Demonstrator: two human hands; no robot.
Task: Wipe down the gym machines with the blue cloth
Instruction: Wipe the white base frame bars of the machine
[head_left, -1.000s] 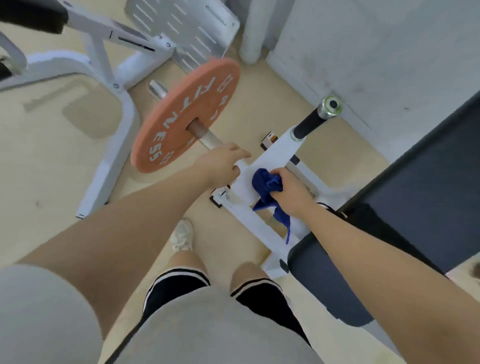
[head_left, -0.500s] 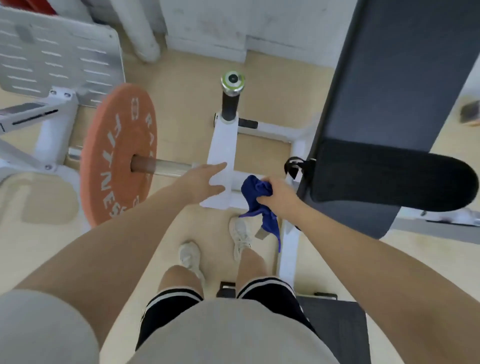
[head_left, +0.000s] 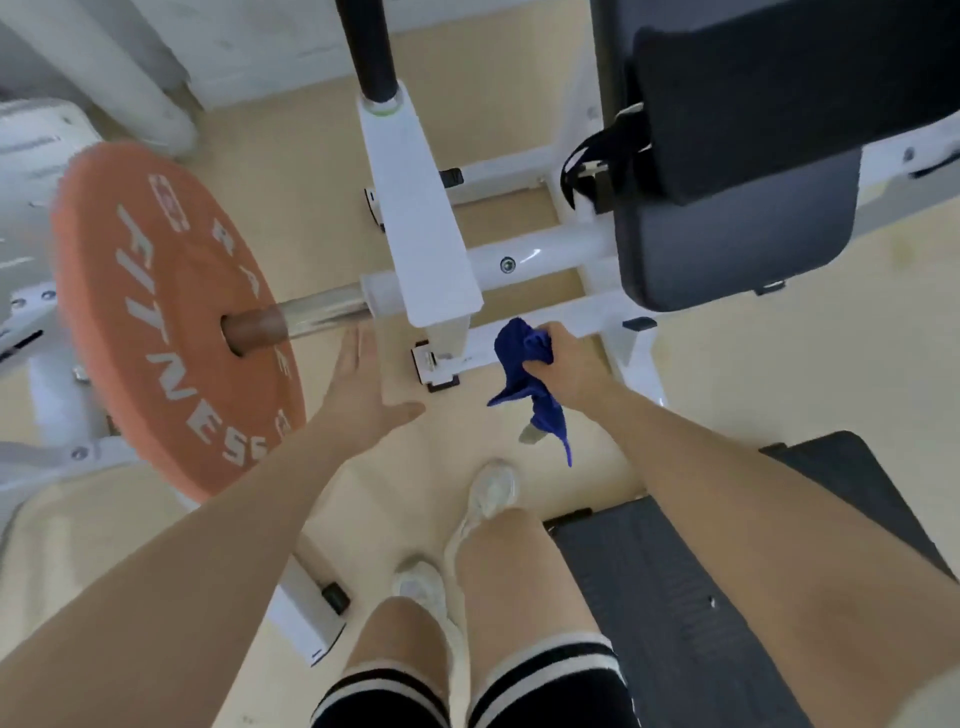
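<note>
Pale wooden flooring (head_left: 727, 395) is spread beneath a white machine frame (head_left: 415, 208), with dark pads (head_left: 737, 171) alongside and an orange weight plate (head_left: 156, 322) carried on its bar. Held against a lower rail, the blue cloth (head_left: 522, 358) is bunched in the right hand (head_left: 569, 364), whose grip is clenched around it; soft and light, it is judged best gathered mid-fold. The left hand (head_left: 358, 395) is kept released, flat and empty.
</note>
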